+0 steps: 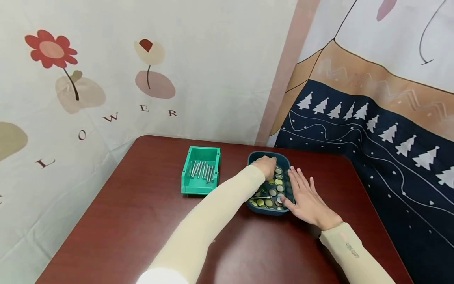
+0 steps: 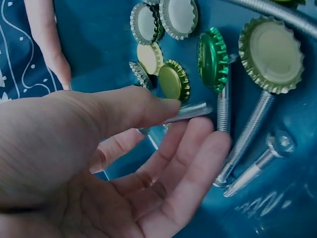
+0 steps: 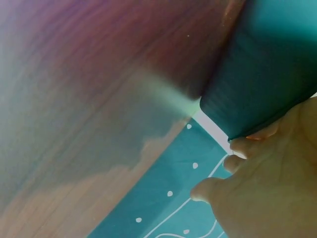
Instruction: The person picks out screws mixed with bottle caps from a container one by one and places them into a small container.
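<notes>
Inside the dark blue tub (image 1: 269, 211), my left hand (image 1: 265, 166) pinches a metal bolt (image 2: 192, 112) between thumb and fingers, as the left wrist view shows. Loose bottle caps, among them a green cap (image 2: 213, 59) and a gold cap (image 2: 173, 81), lie around that hand. Near the fingertips are more bolts (image 2: 250, 129), one with a cap over its end. My right hand (image 1: 307, 197) rests along the tub's right side with fingers extended, its thumb over the rim. In the right wrist view its fingers touch the tub's outer wall (image 3: 262, 74).
To the left of the tub stands a green bin (image 1: 200, 190) with several bolts (image 1: 203, 170) lying in it. Both containers are near the back edge of the brown table (image 1: 142, 189). Patterned cloth (image 1: 220, 79) hangs behind and to the right of it.
</notes>
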`<control>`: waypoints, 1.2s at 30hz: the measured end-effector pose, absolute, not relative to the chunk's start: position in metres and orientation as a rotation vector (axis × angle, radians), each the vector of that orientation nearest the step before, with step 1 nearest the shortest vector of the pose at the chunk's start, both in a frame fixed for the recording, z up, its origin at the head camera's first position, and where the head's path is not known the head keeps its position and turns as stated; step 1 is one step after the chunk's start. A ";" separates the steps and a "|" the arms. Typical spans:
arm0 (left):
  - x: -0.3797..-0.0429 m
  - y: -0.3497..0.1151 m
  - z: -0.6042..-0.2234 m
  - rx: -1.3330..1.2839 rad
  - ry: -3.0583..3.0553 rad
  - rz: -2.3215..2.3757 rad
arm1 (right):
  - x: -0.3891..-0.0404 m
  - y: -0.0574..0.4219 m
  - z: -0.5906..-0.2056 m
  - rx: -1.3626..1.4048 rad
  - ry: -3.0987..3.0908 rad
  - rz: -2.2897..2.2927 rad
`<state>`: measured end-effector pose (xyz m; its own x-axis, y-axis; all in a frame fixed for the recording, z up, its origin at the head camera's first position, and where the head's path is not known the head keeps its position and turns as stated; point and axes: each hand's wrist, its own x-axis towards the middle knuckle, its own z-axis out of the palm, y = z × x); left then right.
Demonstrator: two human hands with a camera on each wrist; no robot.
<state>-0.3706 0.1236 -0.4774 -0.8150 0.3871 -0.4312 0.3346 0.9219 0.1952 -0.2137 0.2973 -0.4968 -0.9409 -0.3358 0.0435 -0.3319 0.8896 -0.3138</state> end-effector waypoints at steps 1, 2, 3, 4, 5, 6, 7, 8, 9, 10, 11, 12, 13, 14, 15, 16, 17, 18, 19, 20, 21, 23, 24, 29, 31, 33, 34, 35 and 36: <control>-0.371 0.122 -0.476 0.526 2.612 0.163 | -0.214 0.297 -0.496 -0.538 3.045 -0.500; -0.371 0.121 -0.475 0.536 2.619 0.183 | -0.215 0.297 -0.495 -0.537 3.048 -0.498; -0.372 0.120 -0.474 0.552 2.627 0.197 | -0.215 0.297 -0.494 -0.535 3.049 -0.498; -0.373 0.119 -0.473 0.569 2.630 0.219 | -0.216 0.298 -0.494 -0.531 3.051 -0.492; -0.374 0.117 -0.473 0.585 2.630 0.249 | -0.217 0.298 -0.493 -0.530 3.053 -0.491; -0.377 0.116 -0.474 0.598 2.622 0.286 | -0.217 0.298 -0.492 -0.526 3.054 -0.486; -0.379 0.114 -0.475 0.599 2.608 0.335 | -0.218 0.298 -0.492 -0.524 3.052 -0.488; -0.381 0.111 -0.475 0.598 2.591 0.389 | -0.218 0.298 -0.492 -0.522 3.051 -0.488; -0.383 0.109 -0.476 0.599 2.573 0.438 | -0.218 0.298 -0.491 -0.520 3.047 -0.486; -0.384 0.106 -0.476 0.596 2.551 0.493 | -0.219 0.298 -0.492 -0.519 3.047 -0.485; -0.384 0.103 -0.475 0.597 2.531 0.542 | -0.219 0.299 -0.492 -0.518 3.047 -0.484; -0.383 0.100 -0.474 0.601 2.516 0.582 | -0.220 0.299 -0.492 -0.516 3.046 -0.484; -0.381 0.097 -0.471 0.610 2.510 0.614 | -0.220 0.299 -0.493 -0.515 3.047 -0.486; -0.378 0.093 -0.468 0.626 2.518 0.632 | -0.220 0.299 -0.493 -0.514 3.046 -0.488; -0.372 0.089 -0.462 0.645 2.520 0.658 | -0.220 0.298 -0.493 -0.513 3.047 -0.490; -0.365 0.084 -0.455 0.661 2.529 0.682 | -0.220 0.298 -0.494 -0.515 3.048 -0.494; -0.358 0.079 -0.448 0.679 2.540 0.704 | -0.220 0.298 -0.495 -0.516 3.049 -0.494; -0.352 0.075 -0.443 0.689 2.552 0.724 | -0.220 0.298 -0.495 -0.517 3.049 -0.496; -0.345 0.070 -0.436 0.697 2.557 0.746 | -0.220 0.298 -0.496 -0.517 3.051 -0.497; -0.339 0.066 -0.431 0.705 2.562 0.761 | -0.220 0.298 -0.497 -0.515 3.050 -0.501; -0.333 0.063 -0.427 0.714 2.556 0.782 | -0.219 0.298 -0.497 -0.513 3.049 -0.504; -0.328 0.057 -0.426 0.732 2.551 0.809 | -0.218 0.298 -0.498 -0.504 3.045 -0.514; -0.326 0.055 -0.426 0.742 2.546 0.824 | -0.218 0.298 -0.499 -0.500 3.043 -0.519; -0.323 0.041 -0.428 0.811 2.506 0.935 | -0.216 0.297 -0.500 -0.502 3.040 -0.511; -0.321 0.037 -0.426 0.817 2.492 0.974 | -0.215 0.296 -0.501 -0.513 3.042 -0.506; -0.321 0.033 -0.425 0.827 2.486 1.004 | -0.215 0.296 -0.502 -0.517 3.042 -0.501; -0.320 0.032 -0.424 0.826 2.487 1.012 | -0.215 0.296 -0.502 -0.518 3.041 -0.502; -0.320 0.030 -0.422 0.823 2.487 1.023 | -0.215 0.297 -0.502 -0.519 3.041 -0.507; -0.319 0.029 -0.421 0.819 2.486 1.036 | -0.215 0.297 -0.501 -0.518 3.039 -0.514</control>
